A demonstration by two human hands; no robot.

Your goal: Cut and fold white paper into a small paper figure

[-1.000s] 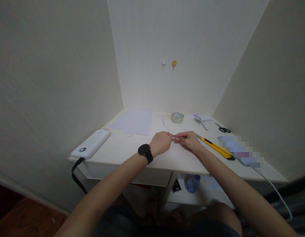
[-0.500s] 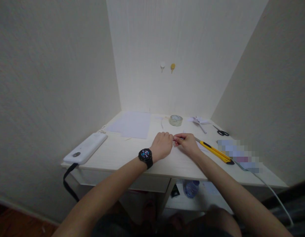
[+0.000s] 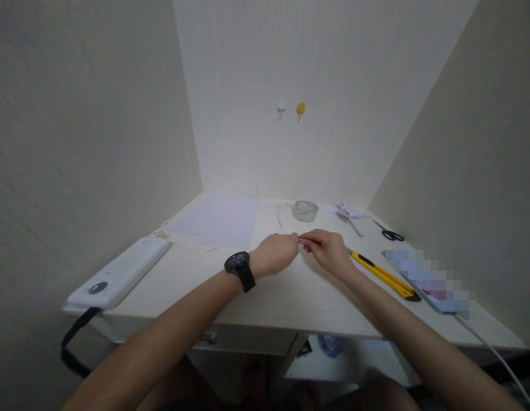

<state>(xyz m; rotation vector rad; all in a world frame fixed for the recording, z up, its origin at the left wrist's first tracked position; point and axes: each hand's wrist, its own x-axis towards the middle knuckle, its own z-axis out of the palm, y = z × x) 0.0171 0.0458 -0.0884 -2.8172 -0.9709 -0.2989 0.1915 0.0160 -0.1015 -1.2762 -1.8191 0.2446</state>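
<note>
Over the middle of the white desk [image 3: 248,297], my left hand [image 3: 277,251] is closed, its fingertips meeting those of my right hand. A black watch [image 3: 238,262] is on the left wrist. My right hand [image 3: 327,251] pinches with thumb and forefinger at the same spot. Whatever lies between the fingertips is hidden or too small to make out. Just right of my right hand a yellow utility knife [image 3: 382,275] lies on the desk, blade end toward the hand. Behind the hands stands a roll of clear tape [image 3: 305,211], and right of it a white paper pinwheel [image 3: 348,214].
White paper sheets [image 3: 222,217] lie at the back left. A white power bank [image 3: 123,271] with a black strap is at the left edge. Black-handled scissors [image 3: 391,234] and a blurred-out device [image 3: 432,285] with a white cable lie right. Two hooks [image 3: 301,108] are on the wall.
The camera view has shifted closer, so the desk items appear larger and spread outward. My left hand has turned slightly at the wrist; both hands still meet at the fingertips.
</note>
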